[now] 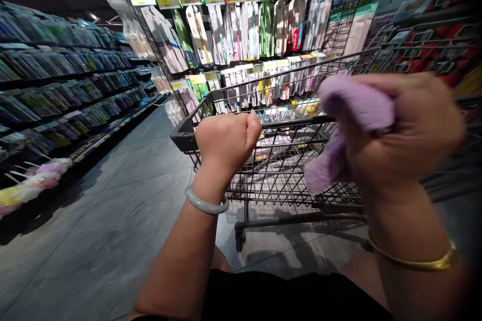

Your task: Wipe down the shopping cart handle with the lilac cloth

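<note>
My left hand [226, 143] is closed in a fist round the black handle of a wire shopping cart [286, 180] right in front of me. A pale jade bangle circles that wrist. My right hand [402, 130] is raised at the right, fingers wrapped round a soft lilac cloth [354, 105] that bulges above and hangs below the hand. A gold bangle sits on the right wrist. The cloth is held just above the near right part of the cart's basket.
Racks of hanging packaged goods [244, 30] with yellow price tags stand behind the cart. Long shelves [64, 85] line the left side of a grey tiled aisle [113, 210]. Pastel fluffy items [33, 180] poke out from a low left shelf.
</note>
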The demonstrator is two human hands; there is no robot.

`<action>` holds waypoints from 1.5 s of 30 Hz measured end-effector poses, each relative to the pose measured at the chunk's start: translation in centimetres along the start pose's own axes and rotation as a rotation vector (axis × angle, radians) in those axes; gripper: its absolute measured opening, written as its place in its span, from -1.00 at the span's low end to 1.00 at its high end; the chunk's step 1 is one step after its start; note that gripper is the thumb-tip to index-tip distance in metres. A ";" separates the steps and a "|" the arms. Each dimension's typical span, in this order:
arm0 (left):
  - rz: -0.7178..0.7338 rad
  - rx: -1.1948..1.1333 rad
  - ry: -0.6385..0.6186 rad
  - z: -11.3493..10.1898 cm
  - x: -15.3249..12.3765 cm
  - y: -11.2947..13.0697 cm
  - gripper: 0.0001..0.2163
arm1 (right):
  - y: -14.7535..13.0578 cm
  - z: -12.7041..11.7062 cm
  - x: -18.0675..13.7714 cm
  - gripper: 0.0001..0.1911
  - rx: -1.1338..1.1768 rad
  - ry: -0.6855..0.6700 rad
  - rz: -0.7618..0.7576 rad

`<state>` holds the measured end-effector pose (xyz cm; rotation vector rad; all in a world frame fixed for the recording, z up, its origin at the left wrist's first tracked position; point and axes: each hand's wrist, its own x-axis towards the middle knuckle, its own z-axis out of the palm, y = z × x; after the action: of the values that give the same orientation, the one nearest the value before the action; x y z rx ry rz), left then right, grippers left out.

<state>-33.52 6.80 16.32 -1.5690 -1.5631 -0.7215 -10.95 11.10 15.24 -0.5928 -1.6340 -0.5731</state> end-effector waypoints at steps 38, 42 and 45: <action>-0.004 -0.003 -0.023 0.0 -0.1 -0.1 -0.44 | -3.8 3.8 -3.1 -0.69 0.035 -0.028 -0.279; -0.004 -0.006 -0.030 0.0 -0.1 0.0 -0.44 | -2.7 3.0 -2.8 -0.58 0.125 0.013 -0.230; -0.009 -0.007 -0.034 -0.1 -0.1 0.0 -0.44 | -1.1 1.7 -1.6 -0.57 0.106 0.096 -0.095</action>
<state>-33.54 6.68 16.32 -1.5882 -1.5944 -0.7095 -12.73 11.27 13.43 -0.4055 -1.5971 -0.5720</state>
